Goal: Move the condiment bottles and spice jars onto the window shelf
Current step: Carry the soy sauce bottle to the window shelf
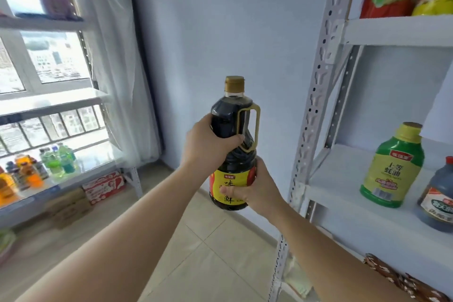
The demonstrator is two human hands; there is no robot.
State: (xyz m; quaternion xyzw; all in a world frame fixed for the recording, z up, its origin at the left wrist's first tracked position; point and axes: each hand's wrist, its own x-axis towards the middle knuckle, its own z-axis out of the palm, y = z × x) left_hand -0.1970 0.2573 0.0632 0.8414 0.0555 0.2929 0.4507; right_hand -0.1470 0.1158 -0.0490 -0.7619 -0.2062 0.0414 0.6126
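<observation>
Blue-walled storeroom: soy sauce bottle [229, 117] is held upright just left of the metal rack [316, 95], gripped at the shoulder by the left hand [208, 147] and round the label by the right hand [256, 187], fingers curled on it.

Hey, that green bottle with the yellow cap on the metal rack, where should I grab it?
Take the green bottle round its narrow neck under the cap, coming from the front left: it stands upright, and the dark jug crowds its right side.
</observation>
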